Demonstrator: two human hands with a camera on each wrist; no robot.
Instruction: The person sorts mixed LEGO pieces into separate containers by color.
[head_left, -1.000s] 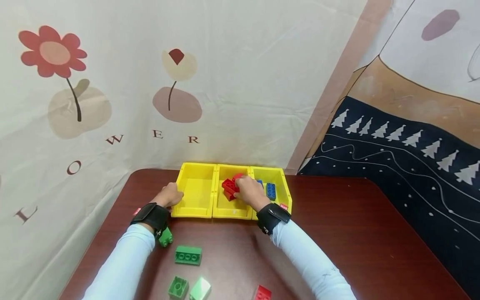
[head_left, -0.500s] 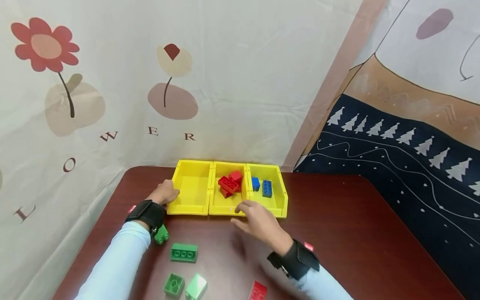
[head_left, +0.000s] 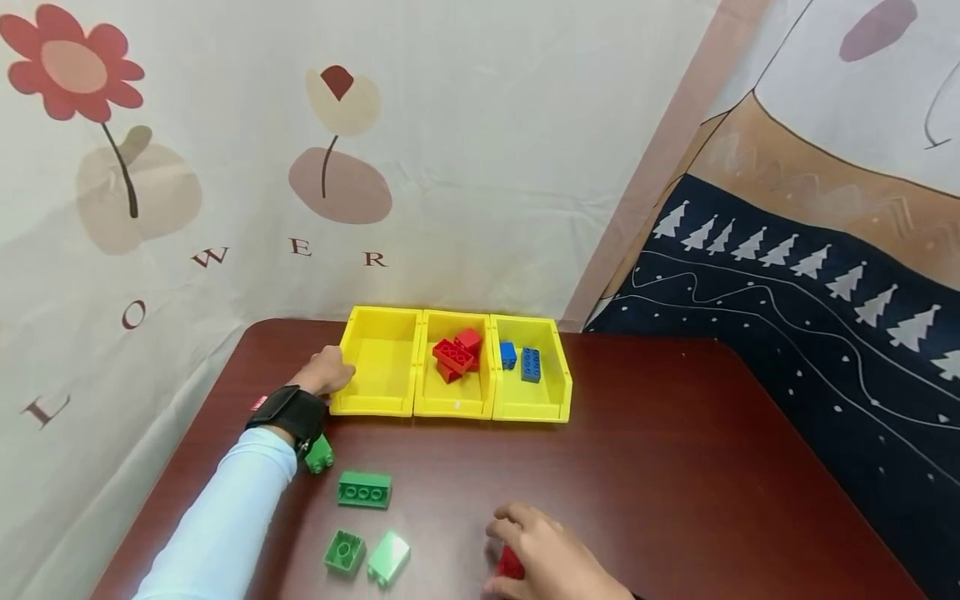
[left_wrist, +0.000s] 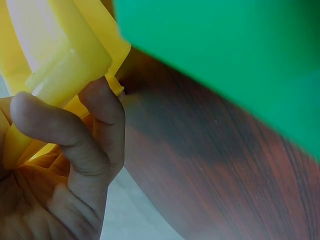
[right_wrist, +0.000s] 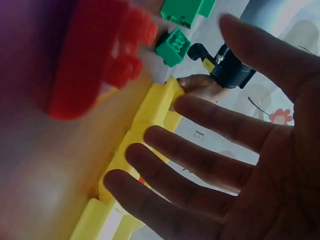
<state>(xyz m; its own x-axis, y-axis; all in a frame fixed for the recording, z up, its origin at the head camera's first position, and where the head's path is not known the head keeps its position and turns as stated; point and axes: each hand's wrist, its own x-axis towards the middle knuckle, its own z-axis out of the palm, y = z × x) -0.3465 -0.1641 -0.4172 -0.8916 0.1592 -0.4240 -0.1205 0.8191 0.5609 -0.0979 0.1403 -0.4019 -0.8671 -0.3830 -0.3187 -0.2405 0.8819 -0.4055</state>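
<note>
So the left hand (head_left: 326,372) has its fingers curled around the outer side wall of the left yellow bin (head_left: 382,367), really gripping it. The right hand (head_left: 551,550) is down at the near edge of the tabletop (head_left: 637,467), right over a lone red block (head_left: 511,564). Its fingers (right_wrist: 225,120) are spread and pretty straight, not clamped on anything; honestly I can't tell if any of them touches the block, since the hand covers part of it.

The three bins stand side by side at the back: a heap of red blocks (head_left: 453,354) sits in the middle bin (head_left: 453,407), two blue blocks (head_left: 531,365) in the right bin (head_left: 531,410). Over on the left, one green block (head_left: 318,454) sits next to the black wristband (head_left: 294,412), with three more green blocks (head_left: 363,490) nearby.
</note>
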